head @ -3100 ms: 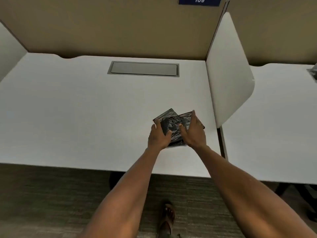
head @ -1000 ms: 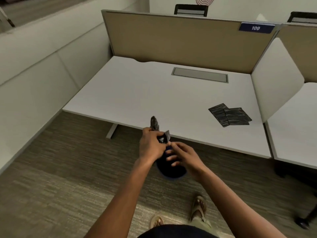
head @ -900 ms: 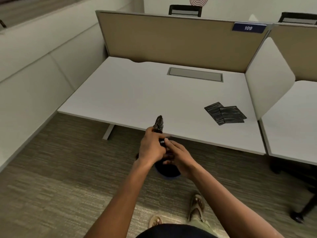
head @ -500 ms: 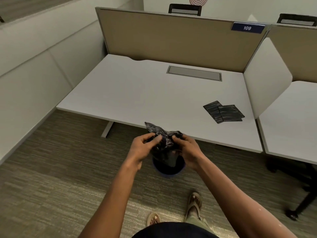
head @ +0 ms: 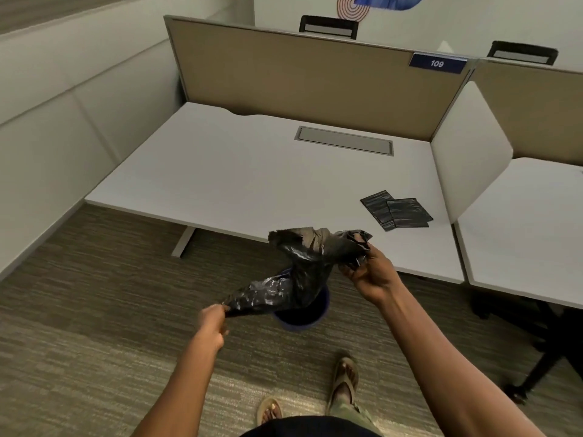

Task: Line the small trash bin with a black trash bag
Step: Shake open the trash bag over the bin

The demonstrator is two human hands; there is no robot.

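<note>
A black trash bag (head: 303,272) hangs stretched and partly unfolded in the air between my two hands. My left hand (head: 213,323) grips its lower left end in a closed fist. My right hand (head: 367,272) pinches the upper right edge, where the bag's mouth gapes a little. Below the bag, on the carpet, stands the small dark blue trash bin (head: 303,316); the bag hides most of it, and only its near rim and wall show.
The white desk (head: 252,178) stands just beyond the bin, with two folded black bags (head: 397,209) near its right front corner. A white divider (head: 467,152) separates a second desk on the right. Black chair legs (head: 536,367) sit lower right. My sandalled feet (head: 344,383) are near the bin.
My hands have pulled apart, the left one down and left, the right one up and right. The bag, crumpled between them half a second ago, is now stretched out over the bin.
</note>
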